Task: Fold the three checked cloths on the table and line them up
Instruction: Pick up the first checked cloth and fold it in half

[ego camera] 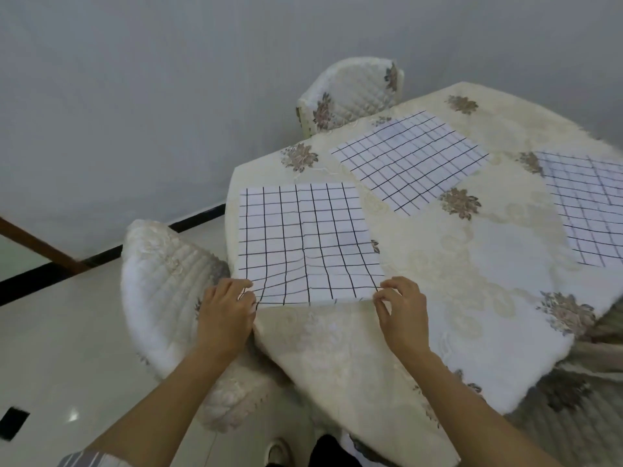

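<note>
Two hands: the left hand (226, 310) pinches the near left corner of the nearest cloth (303, 244), and the right hand (401, 311) pinches its near right corner; the fingers of both are curled on the hem.
Reason of the hold: with both near corners taken, the edge can rise evenly and go over to the far edge. I judge the first fold is only beginning, because this cloth lies almost flat.
Place: the nearest cloth is at the near left edge of the surface (472, 264).
Beyond: the second cloth (409, 160) lies flat and unfolded toward the far edge, apart from the first.
Right edge: the third cloth (586, 207) lies flat, partly out of view.
Containers: none is visible.
Around: one padded chair (161, 298) stands just beside the left edge.
</note>
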